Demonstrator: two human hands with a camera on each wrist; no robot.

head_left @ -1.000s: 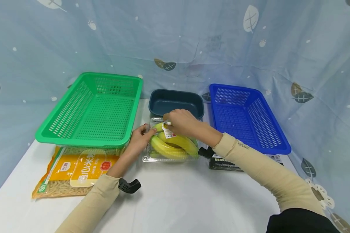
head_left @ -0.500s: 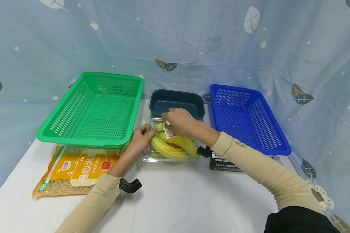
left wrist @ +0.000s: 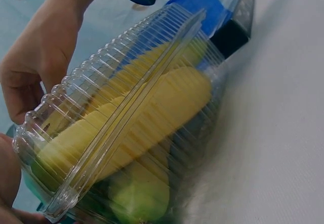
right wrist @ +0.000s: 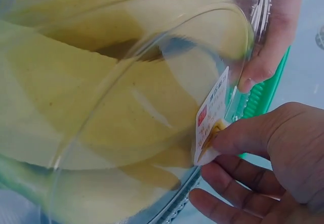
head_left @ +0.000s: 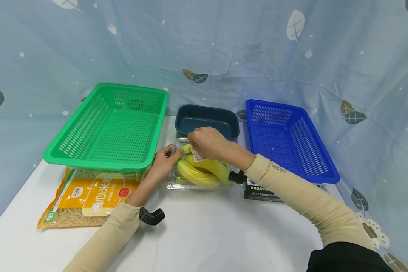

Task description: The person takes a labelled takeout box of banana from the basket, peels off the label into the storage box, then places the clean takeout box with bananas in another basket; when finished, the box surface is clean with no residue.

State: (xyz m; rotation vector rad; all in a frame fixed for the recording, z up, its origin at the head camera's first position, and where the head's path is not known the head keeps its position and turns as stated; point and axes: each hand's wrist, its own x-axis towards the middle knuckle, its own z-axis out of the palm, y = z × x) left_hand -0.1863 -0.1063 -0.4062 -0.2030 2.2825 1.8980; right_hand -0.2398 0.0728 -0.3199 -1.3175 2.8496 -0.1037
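Observation:
A clear plastic clamshell box (head_left: 200,187) of bananas (head_left: 195,174) sits on the white table in the head view. My left hand (head_left: 163,163) grips the box's left edge, its thumb on the lid. Over the lid's upper left, my right hand (head_left: 210,143) pinches a corner of a white printed label (head_left: 198,155) between thumb and index finger. The right wrist view shows this label (right wrist: 211,107) with the pinched corner bent up off the lid; its other fingers are loosely curled. In the left wrist view the lid (left wrist: 121,117) lies over the bananas.
A green basket (head_left: 91,164) stands left, partly over a noodle bag (head_left: 98,196). Behind the box is a dark teal tray (head_left: 207,107). To the right, a blue basket (head_left: 321,176) overlaps a black box (head_left: 260,193). A patterned curtain (head_left: 210,45) hangs behind.
The right hand has shifted slightly left with the label's corner. The left hand keeps its grip on the box. The head view has shifted slightly.

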